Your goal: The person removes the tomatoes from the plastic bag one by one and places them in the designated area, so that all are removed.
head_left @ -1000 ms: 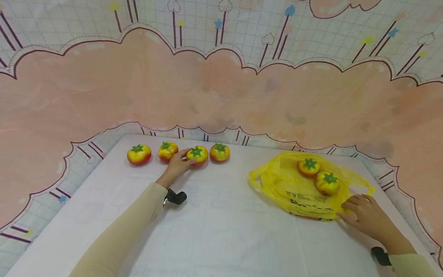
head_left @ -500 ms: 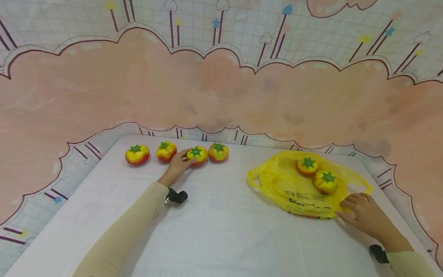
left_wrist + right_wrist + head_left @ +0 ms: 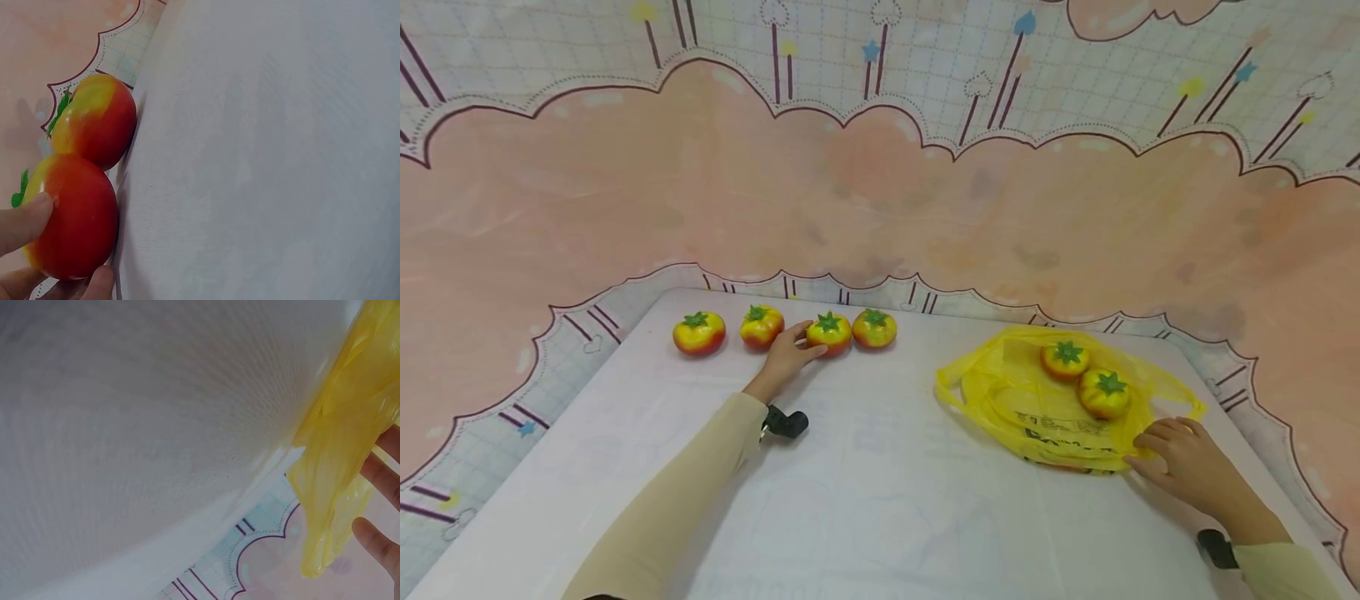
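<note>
My left hand [image 3: 786,354] holds a red and yellow tomato [image 3: 831,337] with a green star-shaped leaf top, third from the left in a row at the back of the table. In the left wrist view the thumb [image 3: 28,222] lies on its side and the fingers come in from below. Right beside it sits another tomato [image 3: 875,330]. At the right, my right hand [image 3: 1187,467] touches the near right edge of a yellow plastic bag [image 3: 992,392], its thumb and fingers apart in the right wrist view. Two tomatoes, a rear one [image 3: 1064,363] and a front one [image 3: 1103,397], show on the bag.
Left of my left hand are two more tomatoes, a nearer one [image 3: 762,328] and one at the far left [image 3: 699,335]. The white-covered table [image 3: 880,483] ends against a patterned cloth backdrop [image 3: 880,208] at the back and sides.
</note>
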Demonstrator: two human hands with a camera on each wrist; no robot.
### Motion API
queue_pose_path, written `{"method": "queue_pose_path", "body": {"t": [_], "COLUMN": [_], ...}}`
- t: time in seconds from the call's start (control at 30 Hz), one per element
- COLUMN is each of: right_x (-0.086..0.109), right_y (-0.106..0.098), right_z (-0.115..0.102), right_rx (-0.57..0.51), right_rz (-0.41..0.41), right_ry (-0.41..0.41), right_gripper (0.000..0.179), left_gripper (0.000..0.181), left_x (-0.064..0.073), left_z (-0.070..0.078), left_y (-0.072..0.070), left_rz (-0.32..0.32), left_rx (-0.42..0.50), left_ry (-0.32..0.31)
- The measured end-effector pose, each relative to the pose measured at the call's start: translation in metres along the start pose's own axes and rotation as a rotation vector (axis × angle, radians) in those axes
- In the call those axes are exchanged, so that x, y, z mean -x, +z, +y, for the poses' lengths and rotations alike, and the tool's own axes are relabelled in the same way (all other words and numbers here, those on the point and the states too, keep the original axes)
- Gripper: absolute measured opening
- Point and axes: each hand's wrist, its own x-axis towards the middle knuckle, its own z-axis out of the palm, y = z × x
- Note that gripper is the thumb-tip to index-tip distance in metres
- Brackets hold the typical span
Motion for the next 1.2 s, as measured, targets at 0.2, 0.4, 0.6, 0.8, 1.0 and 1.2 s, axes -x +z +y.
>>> {"method": "queue_pose_path", "body": {"t": [0.2,0.4,0.6,0.8,1.0,1.2], "right_x": [-0.0002,-0.0004,0.0,-0.0002,-0.0002,-0.0002], "right_y": [0.0023,0.0021,0.001,0.0006,0.0012,0.0001], "right_z": [0.0012,0.0004,-0.0011,-0.0015,-0.0016,-0.0027], "right_rx": [0.0,0.003,-0.003,-0.003,-0.003,0.0], "right_rz": [0.019,0.014,-0.011,-0.004,0.018,0.016], "right_ry": [-0.009,-0.006,0.014,0.011,-0.004,-0.002], "right_gripper": [0.024,0.024,0.023,0.022,0.023,0.023], "left_gripper": [0.063,0.063,0.064,0.065,0.066,0.065], "left_x": [-0.0019,-0.0021,0.0007,0.0011,0.0011,0.0051], "left_z": [-0.0022,-0.0034,-0.0025,-0.0024,-0.0043,-0.002], "left_y": [-0.0001,-0.0026,-0.0055,-0.0069,-0.0085,-0.0096], "left_rz": [0.018,0.019,0.007,0.007,0.007,-0.006], "left_rx": [0.012,0.018,0.009,0.038,0.049,0.087], "left_ry": [0.01,0.003,-0.017,-0.021,-0.041,-0.064]}}
